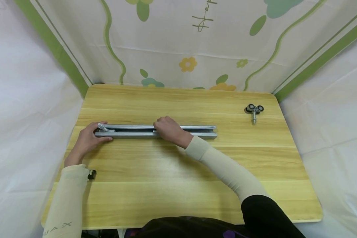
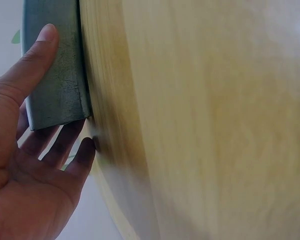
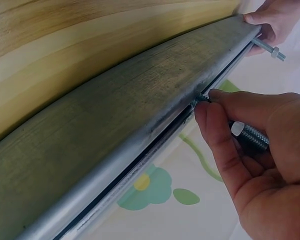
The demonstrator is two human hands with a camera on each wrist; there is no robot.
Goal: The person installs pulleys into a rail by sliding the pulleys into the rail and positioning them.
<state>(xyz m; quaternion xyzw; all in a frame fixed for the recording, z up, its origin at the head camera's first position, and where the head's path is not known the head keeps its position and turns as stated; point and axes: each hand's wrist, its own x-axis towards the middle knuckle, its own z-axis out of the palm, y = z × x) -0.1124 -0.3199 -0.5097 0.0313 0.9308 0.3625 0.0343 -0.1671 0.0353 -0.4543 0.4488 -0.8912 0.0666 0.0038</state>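
Observation:
A long metal channel rail (image 1: pixel 137 135) with a slot along its top lies across the table. My left hand (image 1: pixel 87 140) grips its left end; in the left wrist view the thumb (image 2: pixel 42 50) lies against the rail's side wall (image 2: pixel 60 75), other fingers beyond its end. Near that end a threaded bolt (image 1: pixel 101 126) with a nut sticks up from the slot. My right hand (image 1: pixel 169 129), around the rail's middle, pinches a second bolt at the slot. Its threaded part (image 3: pixel 255 137) shows within the curled fingers; its lower end is hidden inside the rail.
A roller trolley (image 1: pixel 254 110) with black-and-metal wheels and a bolt stem lies at the table's back right. The wooden table (image 1: pixel 178 195) has rounded corners. White printed fabric (image 1: pixel 166 43) stands behind it and at both sides.

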